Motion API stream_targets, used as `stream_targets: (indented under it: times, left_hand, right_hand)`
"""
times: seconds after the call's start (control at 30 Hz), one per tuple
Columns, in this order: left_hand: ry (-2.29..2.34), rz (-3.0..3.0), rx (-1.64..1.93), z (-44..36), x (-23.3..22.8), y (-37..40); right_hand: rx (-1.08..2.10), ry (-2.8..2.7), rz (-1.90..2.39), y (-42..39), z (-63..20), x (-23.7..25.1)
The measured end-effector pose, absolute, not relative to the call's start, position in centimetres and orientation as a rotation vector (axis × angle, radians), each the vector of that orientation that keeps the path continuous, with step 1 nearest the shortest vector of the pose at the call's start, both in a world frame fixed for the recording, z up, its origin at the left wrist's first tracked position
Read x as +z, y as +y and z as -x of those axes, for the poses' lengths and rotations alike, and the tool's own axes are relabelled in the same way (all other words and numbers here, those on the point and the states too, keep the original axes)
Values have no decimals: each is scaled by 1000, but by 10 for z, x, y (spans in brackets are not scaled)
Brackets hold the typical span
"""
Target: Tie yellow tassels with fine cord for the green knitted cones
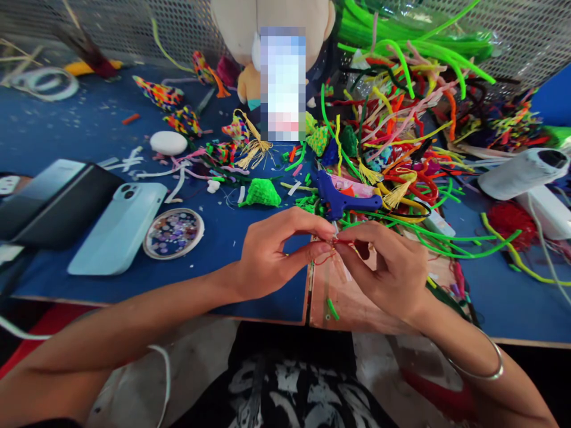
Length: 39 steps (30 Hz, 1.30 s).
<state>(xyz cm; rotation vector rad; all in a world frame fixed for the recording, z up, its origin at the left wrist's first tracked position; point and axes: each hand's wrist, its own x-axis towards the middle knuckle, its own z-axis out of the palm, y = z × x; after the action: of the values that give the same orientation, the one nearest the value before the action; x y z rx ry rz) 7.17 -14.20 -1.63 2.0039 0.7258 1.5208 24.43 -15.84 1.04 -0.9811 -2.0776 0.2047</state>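
My left hand [272,252] and my right hand [388,261] meet above the wooden part of the tabletop. Both are closed, thumb against forefinger. Between the fingertips is a thin red thread [322,261], a loop of it hanging below my left fingers. Whatever else sits in the pinch is too small to make out. Just beyond the fingertips lies a blue hot glue gun [343,196], its nozzle toward my hands. A fuzzy bright green piece [261,192] rests on the blue surface past my left hand.
Tangled coloured pipe cleaners [414,119] heap up at the back right. A light blue phone [118,229], a round tin of beads [173,233] and a white egg-shaped object [168,142] are at left. A white cylinder [521,172] lies at right. One straw-coloured tassel [256,145] lies mid-table.
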Motion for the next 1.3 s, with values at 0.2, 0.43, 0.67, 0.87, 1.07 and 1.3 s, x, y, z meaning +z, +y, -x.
stream_targets:
  times: [0.2, 0.43, 0.67, 0.87, 1.07, 1.3]
  left_hand:
    - [726, -2022, 1517, -71, -16, -142]
    - [713, -2051, 1516, -71, -16, -142]
    - [726, -2074, 1507, -71, -15, -143]
    - [730, -2085, 1504, -72, -15, -142]
    - [718, -2087, 1488, -72, -14, -142]
    - [717, -2114, 1472, -71, -13, -142]
  right_hand:
    - [186, -2081, 968, -158, -246, 11]
    - [173, -2089, 956, -158, -244, 10]
    - [193, -2098, 953, -158, -244, 12]
    - [218, -2119, 973, -158, -245, 12]
    - [202, -2129, 974, -158, -245, 12]
    - [255, -2143, 995, -158, -246, 14]
